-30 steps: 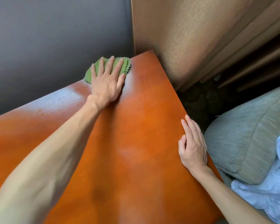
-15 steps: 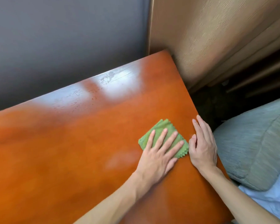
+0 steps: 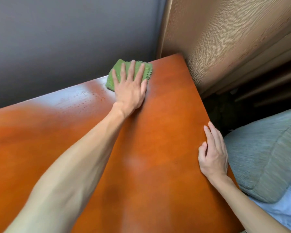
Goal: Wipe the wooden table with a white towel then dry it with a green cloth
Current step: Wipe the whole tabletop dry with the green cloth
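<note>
1. Your left hand [image 3: 129,91] lies flat, fingers spread, pressing the folded green cloth with zigzag edges [image 3: 121,71] onto the glossy orange-brown wooden tabletop [image 3: 158,132] at its far edge, near the far right corner.
2. Your right hand [image 3: 212,153] rests open, holding nothing, on the tabletop's right edge, well apart from the cloth.
3. Beside that edge sits a grey-green ribbed cushion [image 3: 262,157], with pale blue-white fabric [image 3: 287,206] nearer you.

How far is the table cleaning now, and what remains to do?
The towel wipe looks done: the left hand presses the green cloth flat at the wooden table's far edge, so drying is in hand. The right hand rests on the right edge. Droplets beside the cloth remain to dry.
</note>
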### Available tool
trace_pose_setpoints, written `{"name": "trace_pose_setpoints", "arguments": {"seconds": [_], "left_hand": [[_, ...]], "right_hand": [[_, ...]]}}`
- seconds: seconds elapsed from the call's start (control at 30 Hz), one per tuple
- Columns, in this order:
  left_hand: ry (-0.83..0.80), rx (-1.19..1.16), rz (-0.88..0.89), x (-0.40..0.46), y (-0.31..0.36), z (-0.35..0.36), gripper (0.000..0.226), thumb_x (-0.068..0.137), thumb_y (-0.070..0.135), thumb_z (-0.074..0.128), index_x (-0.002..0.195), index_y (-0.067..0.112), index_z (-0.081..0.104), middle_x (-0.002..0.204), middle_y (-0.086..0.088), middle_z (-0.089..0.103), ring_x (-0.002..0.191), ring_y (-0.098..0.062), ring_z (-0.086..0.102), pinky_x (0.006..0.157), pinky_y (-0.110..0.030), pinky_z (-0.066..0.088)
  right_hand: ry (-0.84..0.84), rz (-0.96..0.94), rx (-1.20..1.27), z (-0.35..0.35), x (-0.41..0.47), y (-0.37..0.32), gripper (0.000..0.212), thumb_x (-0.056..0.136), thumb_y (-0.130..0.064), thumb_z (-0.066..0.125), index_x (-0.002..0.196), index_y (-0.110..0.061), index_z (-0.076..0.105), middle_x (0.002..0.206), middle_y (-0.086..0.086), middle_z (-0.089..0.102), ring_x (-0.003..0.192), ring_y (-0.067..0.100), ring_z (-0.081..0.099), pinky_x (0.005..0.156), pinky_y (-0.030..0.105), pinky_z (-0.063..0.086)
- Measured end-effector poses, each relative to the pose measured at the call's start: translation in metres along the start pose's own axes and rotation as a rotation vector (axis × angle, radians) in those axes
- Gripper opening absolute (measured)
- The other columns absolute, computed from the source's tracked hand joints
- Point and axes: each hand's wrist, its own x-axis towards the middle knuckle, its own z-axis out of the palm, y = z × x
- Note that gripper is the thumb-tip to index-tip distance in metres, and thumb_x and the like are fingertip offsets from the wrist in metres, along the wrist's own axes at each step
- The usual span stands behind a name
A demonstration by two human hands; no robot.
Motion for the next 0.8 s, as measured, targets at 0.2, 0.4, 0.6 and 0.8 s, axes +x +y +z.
{"name": "trace_pose_setpoints", "arguments": {"seconds": [0.2,0.4,0.6,0.8], "left_hand": [[-0.027,0.019,0.342,-0.087,0.051,0.023,0.059,0.102,0.051,0.022,0.158,0.031,0.024,0.166,-0.003,0.018,0.153,-0.034,0.012,0.120,-0.060,0.008],[-0.072,0.069,0.438,-0.224,0.027,0.038,0.061,0.103,0.053,0.031,0.159,0.033,0.019,0.166,0.000,0.017,0.153,-0.031,0.011,0.121,-0.058,0.012],[0.000,0.046,-0.039,-0.182,-0.082,0.016,0.057,0.101,0.048,0.029,0.154,0.028,0.035,0.162,-0.007,0.029,0.149,-0.036,0.025,0.118,-0.060,0.019],[0.025,0.011,-0.115,-0.084,-0.108,-0.002,0.062,0.101,0.051,0.017,0.157,0.027,0.026,0.165,-0.007,0.021,0.152,-0.036,0.016,0.120,-0.060,0.009]], "right_hand": [[0.005,-0.014,0.005,0.000,0.001,0.002,0.055,0.096,-0.018,0.036,0.149,-0.010,0.041,0.159,0.005,0.035,0.146,0.025,0.034,0.119,0.046,0.031],[-0.037,-0.024,-0.110,-0.003,-0.002,-0.005,0.054,0.100,-0.024,0.032,0.153,-0.010,0.034,0.162,0.009,0.029,0.151,0.027,0.022,0.124,0.050,0.016],[-0.128,-0.139,-0.076,0.011,-0.007,-0.075,0.057,0.102,-0.034,0.032,0.157,-0.023,0.022,0.166,0.002,0.018,0.154,0.023,0.012,0.126,0.038,0.005],[-0.126,-0.165,-0.150,0.051,-0.008,-0.125,0.059,0.098,-0.037,0.037,0.156,-0.029,0.028,0.165,0.002,0.022,0.152,0.029,0.018,0.124,0.048,0.010]]}}
